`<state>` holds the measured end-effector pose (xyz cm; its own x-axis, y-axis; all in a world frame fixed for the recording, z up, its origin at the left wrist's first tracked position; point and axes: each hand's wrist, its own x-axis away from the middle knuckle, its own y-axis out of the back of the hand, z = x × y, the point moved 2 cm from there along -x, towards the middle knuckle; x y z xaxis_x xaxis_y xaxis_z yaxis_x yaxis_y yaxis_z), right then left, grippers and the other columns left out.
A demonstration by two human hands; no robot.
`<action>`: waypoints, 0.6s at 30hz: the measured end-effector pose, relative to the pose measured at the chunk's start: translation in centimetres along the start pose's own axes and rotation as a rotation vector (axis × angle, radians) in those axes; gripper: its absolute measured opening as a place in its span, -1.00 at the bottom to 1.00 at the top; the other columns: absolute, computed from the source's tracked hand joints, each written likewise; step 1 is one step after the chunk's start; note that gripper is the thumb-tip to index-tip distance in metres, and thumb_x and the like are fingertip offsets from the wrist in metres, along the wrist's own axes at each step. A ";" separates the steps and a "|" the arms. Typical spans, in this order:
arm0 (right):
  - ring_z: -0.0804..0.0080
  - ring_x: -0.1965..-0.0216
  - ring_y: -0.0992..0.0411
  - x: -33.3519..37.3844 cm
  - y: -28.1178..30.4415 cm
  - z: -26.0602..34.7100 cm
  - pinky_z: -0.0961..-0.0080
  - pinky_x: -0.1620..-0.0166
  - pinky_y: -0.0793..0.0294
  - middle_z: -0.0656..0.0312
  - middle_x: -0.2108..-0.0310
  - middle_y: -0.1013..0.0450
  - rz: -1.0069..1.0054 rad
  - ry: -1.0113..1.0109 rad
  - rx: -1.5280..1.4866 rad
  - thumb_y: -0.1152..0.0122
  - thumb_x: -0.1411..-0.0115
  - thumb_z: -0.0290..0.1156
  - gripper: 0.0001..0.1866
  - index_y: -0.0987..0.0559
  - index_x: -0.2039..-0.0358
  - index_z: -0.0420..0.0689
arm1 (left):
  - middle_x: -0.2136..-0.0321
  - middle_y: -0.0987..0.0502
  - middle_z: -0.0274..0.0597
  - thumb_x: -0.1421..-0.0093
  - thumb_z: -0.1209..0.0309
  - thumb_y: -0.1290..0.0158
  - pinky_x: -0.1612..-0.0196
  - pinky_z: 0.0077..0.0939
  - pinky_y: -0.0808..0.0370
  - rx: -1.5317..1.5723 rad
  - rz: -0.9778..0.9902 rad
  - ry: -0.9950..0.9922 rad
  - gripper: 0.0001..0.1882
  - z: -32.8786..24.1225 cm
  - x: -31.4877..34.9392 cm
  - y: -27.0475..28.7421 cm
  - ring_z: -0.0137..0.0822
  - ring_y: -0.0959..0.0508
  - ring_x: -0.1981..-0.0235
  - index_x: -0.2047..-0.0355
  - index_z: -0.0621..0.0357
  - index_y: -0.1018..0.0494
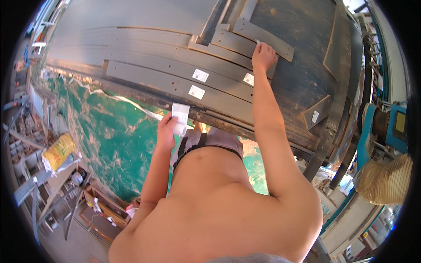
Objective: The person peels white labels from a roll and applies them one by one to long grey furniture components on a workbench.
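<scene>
My left hand (pixel 166 131) is closed around a roll of white labels (pixel 180 128), with a printed end sticking up from it. The long paper backing strip (pixel 127 101) trails away to the left. Reaching far forward, my right hand (pixel 264 56) is over grey boards, its fingers pinched. A small white bit, seemingly the edge of a label (pixel 258 41), shows at its fingertips; the rest is hidden. Below that hand, white labels (pixel 200 75) lie on long grey board strips (pixel 149 79). Another labelled grey piece (pixel 318 111) lies to the right.
The boards rest on a dark, dusty machine table (pixel 302 83) with a raised front edge. Green, dusty flooring (pixel 105 136) lies below. At the left are wood scraps and a yellow sack (pixel 59 151). A ribbed hose (pixel 386 179) and blue machine parts stand at the right.
</scene>
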<state>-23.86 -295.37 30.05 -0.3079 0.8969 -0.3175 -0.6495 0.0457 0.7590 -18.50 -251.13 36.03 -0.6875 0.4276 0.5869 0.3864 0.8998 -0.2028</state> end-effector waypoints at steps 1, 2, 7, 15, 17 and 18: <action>0.20 0.12 -0.44 0.6 -0.3 -0.1 0.21 -0.01 -0.35 0.21 0.21 -0.50 0.065 0.243 0.117 -0.12 -0.22 -0.23 -0.78 -0.59 0.28 -0.10 | 0.22 -0.55 -0.20 -0.21 0.55 0.05 0.20 -0.51 -0.47 0.031 -0.015 -0.027 -0.70 -0.6 -0.2 -0.8 -0.41 -0.54 0.25 0.04 0.31 -0.45; 0.21 0.11 -0.43 2.0 -0.7 -0.4 0.21 -0.04 -0.32 0.23 0.22 -0.51 0.138 0.479 0.229 -0.15 -0.21 -0.22 -0.78 -0.60 0.29 -0.09 | 0.20 -0.55 -0.20 -0.22 0.55 0.05 0.16 -0.51 -0.47 0.052 -0.034 -0.045 -0.68 -1.2 -0.5 -1.5 -0.41 -0.53 0.23 0.01 0.31 -0.44; 0.23 0.03 -0.42 7.9 2.1 4.5 0.19 -0.10 -0.29 0.20 0.21 -0.55 0.235 0.500 0.109 -0.17 -0.19 -0.11 -0.66 -0.62 0.18 -0.08 | 0.11 -0.52 -0.21 -0.24 0.55 0.05 0.09 -0.54 -0.43 0.069 0.075 -0.184 -0.64 -4.1 -2.8 -4.3 -0.43 -0.51 0.16 -0.06 0.30 -0.39; 0.53 0.47 -0.36 17.9 6.4 14.5 0.55 0.27 -0.41 0.25 0.50 -0.42 0.763 -0.128 -0.870 -0.19 -0.12 -0.58 -0.46 -0.39 -0.15 -0.08 | 0.28 -0.51 -0.20 -0.22 0.53 0.01 0.26 -0.46 -0.51 0.241 0.323 0.107 -0.76 -3.3 -5.4 -6.4 -0.39 -0.54 0.27 0.08 0.21 -0.38; 0.34 0.41 -0.46 16.3 7.3 15.1 0.44 0.27 -0.44 0.16 0.44 -0.48 0.587 0.012 -0.441 -0.22 -0.11 -0.44 -0.64 -0.51 0.04 -0.09 | 0.32 -0.52 -0.24 -0.21 0.50 -0.01 0.30 -0.49 -0.49 0.183 0.338 0.187 -0.80 -2.2 -6.1 -6.2 -0.42 -0.53 0.32 0.15 0.18 -0.40; 0.28 0.34 -0.49 15.8 7.6 15.2 0.41 0.24 -0.45 0.15 0.39 -0.51 0.479 0.121 -0.174 -0.24 -0.12 -0.37 -0.72 -0.55 0.13 -0.10 | 0.33 -0.52 -0.26 -0.21 0.50 -0.01 0.30 -0.51 -0.48 0.150 0.344 0.182 -0.81 -2.0 -6.5 -6.2 -0.44 -0.52 0.32 0.16 0.17 -0.42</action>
<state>-23.12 -274.13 39.45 -0.6700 0.7417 -0.0294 -0.5191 -0.4399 0.7328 -15.26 -259.67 35.05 -0.4093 0.6950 0.5911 0.4716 0.7158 -0.5150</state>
